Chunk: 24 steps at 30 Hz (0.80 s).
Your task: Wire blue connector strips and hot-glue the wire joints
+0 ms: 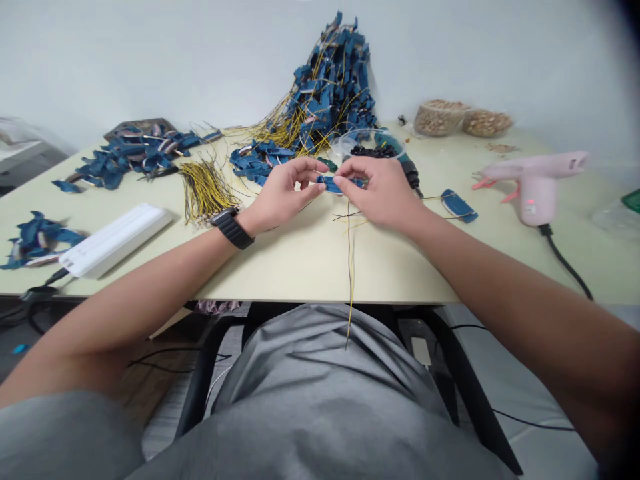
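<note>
A small blue strip-like piece (330, 185) is held just above the table between my two hands. My left hand (286, 192), with a black watch on its wrist, pinches the left end. On the other end, the thumb and fingers of my right hand (379, 189) are closed. Thin black and yellow wires (351, 267) hang below the hands, over the table's front edge and against the grey clothing. Right of my right hand lies another blue piece (459, 205) with wires attached. A bundle of yellow and black wires (207, 190) rests left of my left hand.
A tall heap of wired blue pieces (335, 87) leans at the wall. More blue pieces (135, 157) lie left, behind a white box (115, 240). A pink glue gun (537, 180) with a black cord stands right. A clear bowl of black parts (373, 147) is behind my hands.
</note>
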Available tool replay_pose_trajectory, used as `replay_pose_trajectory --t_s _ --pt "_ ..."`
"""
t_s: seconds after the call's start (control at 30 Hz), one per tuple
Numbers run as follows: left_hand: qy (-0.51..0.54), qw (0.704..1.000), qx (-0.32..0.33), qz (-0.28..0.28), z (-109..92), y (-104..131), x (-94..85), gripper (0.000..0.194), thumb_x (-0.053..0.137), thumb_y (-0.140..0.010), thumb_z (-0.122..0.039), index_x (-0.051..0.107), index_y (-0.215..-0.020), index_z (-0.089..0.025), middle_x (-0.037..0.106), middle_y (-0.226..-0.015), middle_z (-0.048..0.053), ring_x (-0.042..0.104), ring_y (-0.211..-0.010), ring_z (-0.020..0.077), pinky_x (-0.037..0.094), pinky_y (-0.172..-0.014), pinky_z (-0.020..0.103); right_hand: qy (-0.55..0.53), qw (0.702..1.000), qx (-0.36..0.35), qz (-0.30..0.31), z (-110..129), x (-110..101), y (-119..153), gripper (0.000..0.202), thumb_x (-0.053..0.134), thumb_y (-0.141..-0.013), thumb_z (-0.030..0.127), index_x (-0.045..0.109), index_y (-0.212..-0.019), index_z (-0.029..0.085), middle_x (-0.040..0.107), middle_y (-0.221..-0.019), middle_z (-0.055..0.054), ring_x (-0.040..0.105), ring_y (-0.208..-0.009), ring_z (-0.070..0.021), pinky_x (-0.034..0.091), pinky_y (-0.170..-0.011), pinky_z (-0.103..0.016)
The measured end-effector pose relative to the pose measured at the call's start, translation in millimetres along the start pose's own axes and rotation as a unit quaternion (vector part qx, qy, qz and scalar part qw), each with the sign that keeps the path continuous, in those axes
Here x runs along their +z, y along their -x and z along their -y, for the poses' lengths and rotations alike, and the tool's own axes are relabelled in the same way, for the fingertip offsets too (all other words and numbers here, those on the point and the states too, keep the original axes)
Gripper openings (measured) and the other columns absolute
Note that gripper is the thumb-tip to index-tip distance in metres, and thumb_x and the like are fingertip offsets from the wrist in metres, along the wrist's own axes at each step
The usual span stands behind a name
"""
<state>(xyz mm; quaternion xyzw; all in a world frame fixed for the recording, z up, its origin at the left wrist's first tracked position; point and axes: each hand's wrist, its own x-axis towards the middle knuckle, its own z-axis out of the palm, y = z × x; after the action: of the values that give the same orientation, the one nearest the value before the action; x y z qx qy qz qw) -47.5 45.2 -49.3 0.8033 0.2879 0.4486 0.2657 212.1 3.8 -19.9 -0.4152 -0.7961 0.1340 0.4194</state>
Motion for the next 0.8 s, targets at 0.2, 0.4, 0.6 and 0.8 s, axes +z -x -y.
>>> replay_pose_trajectory --t_s 0.2,0.4,0.6,0.8 --pt "-0.044 0.998 0.033 -0.013 -0.9 -0.9 -2.7 0.046 0.095 -0.111 -0.064 0.084 -0.131 -0.024 0.091 -0.141 0.013 0.086 -0.119 0.0254 0.066 -0.094 0.038 0.058 0.996 -0.064 0.019 -1.9 -7.7 0.7 0.010 0.080 -0.112 0.030 0.087 -0.106 0.026 0.089 -0.110 -0.010 0.079 -0.108 -0.0346 0.060 -0.104 -0.051" --pt "-0.096 0.994 0.042 -0.039 -16.8 2.0 -3.1 0.039 0.096 -0.112 -0.060 0.084 -0.127 -0.026 0.092 -0.131 0.011 0.084 -0.115 0.0257 0.066 -0.097 0.039 0.032 0.996 -0.079 0.004 -2.0 -5.9 1.6 0.008 0.083 -0.113 0.036 0.084 -0.106 0.032 0.089 -0.119 -0.011 0.078 -0.126 -0.0411 0.061 -0.121 -0.060" --pt "-0.112 0.990 0.052 -0.071 -24.2 4.8 0.6 0.037 0.093 -0.114 -0.060 0.086 -0.128 -0.027 0.092 -0.131 0.010 0.079 -0.104 0.0248 0.066 -0.098 0.042 0.025 0.995 -0.088 -0.024 -2.2 -3.1 1.6 0.019 0.080 -0.118 0.046 0.080 -0.104 0.033 0.085 -0.116 -0.012 0.074 -0.131 -0.0434 0.060 -0.128 -0.067" --pt "-0.087 0.990 0.083 -0.079 -24.2 6.1 2.5 0.043 0.088 -0.116 -0.066 0.087 -0.131 -0.027 0.092 -0.133 0.011 0.077 -0.100 0.0234 0.065 -0.097 0.042 0.020 0.992 -0.112 -0.048 -1.4 0.1 2.4 0.023 0.072 -0.120 0.048 0.077 -0.104 0.032 0.086 -0.116 -0.013 0.074 -0.124 -0.0415 0.059 -0.124 -0.066"
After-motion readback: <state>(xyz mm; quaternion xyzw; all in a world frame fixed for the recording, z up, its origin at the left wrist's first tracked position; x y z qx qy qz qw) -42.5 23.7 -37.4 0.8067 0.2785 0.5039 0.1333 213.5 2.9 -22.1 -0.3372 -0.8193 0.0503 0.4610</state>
